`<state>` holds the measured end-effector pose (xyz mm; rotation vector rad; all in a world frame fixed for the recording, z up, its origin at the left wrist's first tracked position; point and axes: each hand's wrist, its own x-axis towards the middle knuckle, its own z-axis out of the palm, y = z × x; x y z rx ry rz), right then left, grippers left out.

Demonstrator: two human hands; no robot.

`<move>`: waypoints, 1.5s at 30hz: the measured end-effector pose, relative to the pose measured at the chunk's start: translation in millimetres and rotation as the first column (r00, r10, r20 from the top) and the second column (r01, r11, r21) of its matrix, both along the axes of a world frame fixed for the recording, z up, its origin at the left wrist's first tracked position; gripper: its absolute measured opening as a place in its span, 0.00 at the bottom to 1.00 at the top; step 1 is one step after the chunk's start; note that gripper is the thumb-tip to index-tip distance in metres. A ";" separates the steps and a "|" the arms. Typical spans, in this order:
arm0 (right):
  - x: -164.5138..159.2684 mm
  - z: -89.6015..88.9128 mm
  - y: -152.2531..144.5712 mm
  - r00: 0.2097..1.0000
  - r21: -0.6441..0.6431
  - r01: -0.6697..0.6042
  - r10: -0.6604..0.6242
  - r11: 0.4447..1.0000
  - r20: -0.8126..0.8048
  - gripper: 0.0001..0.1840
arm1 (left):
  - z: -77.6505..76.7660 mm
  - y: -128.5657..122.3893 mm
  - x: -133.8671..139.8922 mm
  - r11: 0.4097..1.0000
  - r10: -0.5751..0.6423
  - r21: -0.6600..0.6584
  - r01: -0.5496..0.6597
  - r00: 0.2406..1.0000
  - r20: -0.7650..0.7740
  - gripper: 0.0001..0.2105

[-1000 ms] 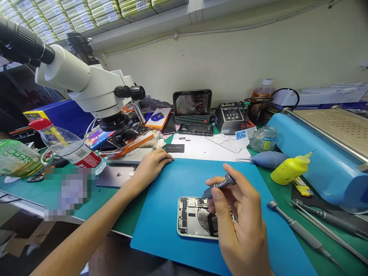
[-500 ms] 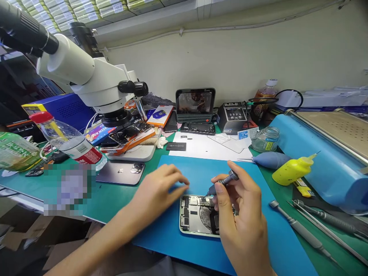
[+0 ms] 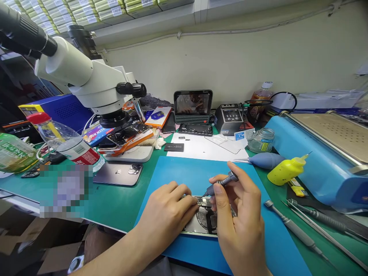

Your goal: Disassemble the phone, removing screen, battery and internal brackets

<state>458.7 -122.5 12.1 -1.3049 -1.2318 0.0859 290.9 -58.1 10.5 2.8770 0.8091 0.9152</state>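
On the blue mat (image 3: pixel 172 168) lies an opened phone (image 3: pixel 198 226), its inner parts and a round coil showing. My right hand (image 3: pixel 240 218) holds a grey precision screwdriver (image 3: pixel 220 186) at a slant, its tip down at the phone's upper edge. My left hand (image 3: pixel 169 211) reaches over the phone's left part, fingers bent and drawn together, fingertips at the board close to the screwdriver tip. Whatever lies between those fingertips is hidden. The left end of the phone is covered by this hand.
A microscope (image 3: pixel 86 76) stands at the left, near a plastic bottle (image 3: pixel 70 143) and a closed phone (image 3: pixel 119 174). White paper behind the mat carries a battery (image 3: pixel 174 147). To the right are a blue air blower (image 3: pixel 267 160), a yellow bottle (image 3: pixel 286 170) and a grey-handled tool (image 3: pixel 296 230).
My left hand has moved right and down onto the phone, its fingers drawing together beside the screwdriver tip. My right hand keeps the screwdriver in nearly the same place. The view has shifted slightly.
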 end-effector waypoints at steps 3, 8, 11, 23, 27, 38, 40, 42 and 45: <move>-0.4 -1.2 -0.1 1.000 0.016 0.004 -0.004 1.000 -0.020 0.28 | -2.2 -4.7 2.2 1.000 0.013 -0.005 -0.013 1.000 0.026 0.12; -0.2 -3.4 -1.4 0.997 0.045 0.019 -0.016 0.999 -0.073 0.29 | 6.8 9.8 -6.9 0.978 0.070 -0.202 -0.046 0.992 0.110 0.10; 0.2 -3.0 -1.7 0.996 0.048 0.018 -0.013 0.999 -0.091 0.29 | 18.2 43.1 -20.4 0.948 0.158 -0.299 -0.110 0.977 0.141 0.09; 1.1 -1.6 -1.9 0.996 0.038 0.003 0.000 0.999 -0.088 0.27 | 5.9 106.8 -38.1 0.948 0.019 -0.319 -0.012 1.000 0.018 0.09; 0.6 -1.5 -2.2 0.996 0.034 -0.007 0.010 0.999 -0.088 0.28 | 7.9 107.7 -46.5 0.947 -0.008 -0.321 0.008 1.000 0.001 0.09; 0.8 -0.7 -0.9 0.996 0.028 -0.002 0.005 1.000 -0.091 0.27 | 6.1 113.0 -40.0 0.914 0.113 -0.393 -0.097 0.994 0.015 0.08; 1.2 -0.2 -1.0 0.996 0.028 -0.001 0.003 1.000 -0.088 0.27 | 6.4 114.2 -39.2 0.910 0.131 -0.399 -0.114 0.991 0.016 0.08; 1.4 0.4 -1.2 0.997 0.022 -0.001 0.003 1.000 -0.083 0.27 | 6.5 115.4 -38.7 0.908 0.148 -0.398 -0.129 0.989 0.016 0.08; 1.3 0.5 -1.6 0.997 0.013 0.000 0.001 1.000 -0.075 0.28 | 6.4 116.4 -37.9 0.910 0.160 -0.388 -0.144 0.987 0.009 0.07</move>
